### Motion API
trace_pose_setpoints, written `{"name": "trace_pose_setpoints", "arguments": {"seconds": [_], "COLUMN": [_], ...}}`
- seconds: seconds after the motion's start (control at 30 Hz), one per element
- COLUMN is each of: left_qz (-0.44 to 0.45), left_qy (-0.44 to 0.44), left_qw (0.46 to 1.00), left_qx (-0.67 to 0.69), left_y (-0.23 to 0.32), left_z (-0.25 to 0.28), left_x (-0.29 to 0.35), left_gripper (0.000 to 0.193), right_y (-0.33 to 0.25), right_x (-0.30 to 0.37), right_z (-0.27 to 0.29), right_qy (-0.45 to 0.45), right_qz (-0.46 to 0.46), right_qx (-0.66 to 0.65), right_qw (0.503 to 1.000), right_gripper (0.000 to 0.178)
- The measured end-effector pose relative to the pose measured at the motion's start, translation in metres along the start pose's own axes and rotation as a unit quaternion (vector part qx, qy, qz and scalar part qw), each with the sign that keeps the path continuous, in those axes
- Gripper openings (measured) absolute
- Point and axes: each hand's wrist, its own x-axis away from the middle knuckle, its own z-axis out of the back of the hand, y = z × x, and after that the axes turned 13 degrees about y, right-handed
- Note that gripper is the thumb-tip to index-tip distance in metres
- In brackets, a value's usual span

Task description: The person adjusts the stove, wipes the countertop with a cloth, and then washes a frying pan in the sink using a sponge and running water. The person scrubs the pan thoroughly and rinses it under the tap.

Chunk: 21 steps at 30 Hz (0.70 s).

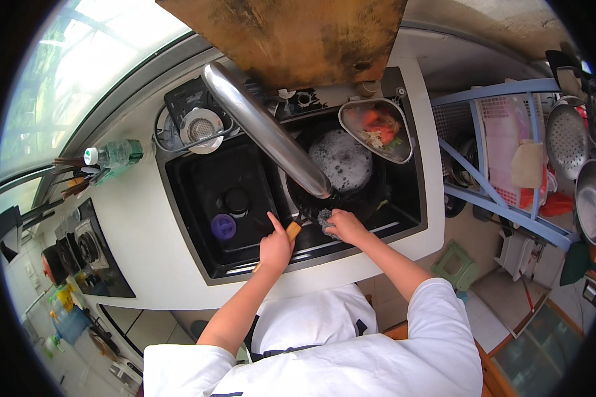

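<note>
A dark wok (371, 193) sits in the right basin of the black sink (208, 255), with foamy water (341, 159) pooled in its far part. My left hand (276, 251) is closed round the wok's wooden handle (293, 230), its index finger stretched out along it. In my right hand (347, 226) is a grey steel wool scrubber (325, 222), pressed at the wok's near side. The thick metal faucet (265, 129) arches above the wok, its tip over the foam's near edge. Some of the wok's rim is lost against the black sink.
A corner strainer (375, 159) holding food scraps hangs at the sink's back right. A purple round object (223, 227) lies in the left basin. Behind stands a wooden board (291, 40). A bottle (119, 153) is left; a blue rack (477, 185) stands right.
</note>
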Motion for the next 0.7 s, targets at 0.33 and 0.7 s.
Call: {"name": "trace_pose_setpoints", "arguments": {"seconds": [0.33,0.7], "left_qz": [0.003,0.002], "left_qy": [0.002,0.003], "left_qw": [1.000,1.000], "left_qx": [0.005,0.006], "left_y": [0.001,0.000], "left_z": [0.000,0.001], "left_x": [0.000,0.000], "left_gripper": [0.101,0.102], "right_y": [0.018,-0.015], "right_x": [-0.033,-0.081], "right_z": [-0.026,-0.053], "right_qy": [-0.044,0.019], "right_qz": [-0.134,-0.014], "right_qx": [0.002,-0.063], "right_qw": [0.990,0.998], "right_gripper": [0.031,0.014]}}
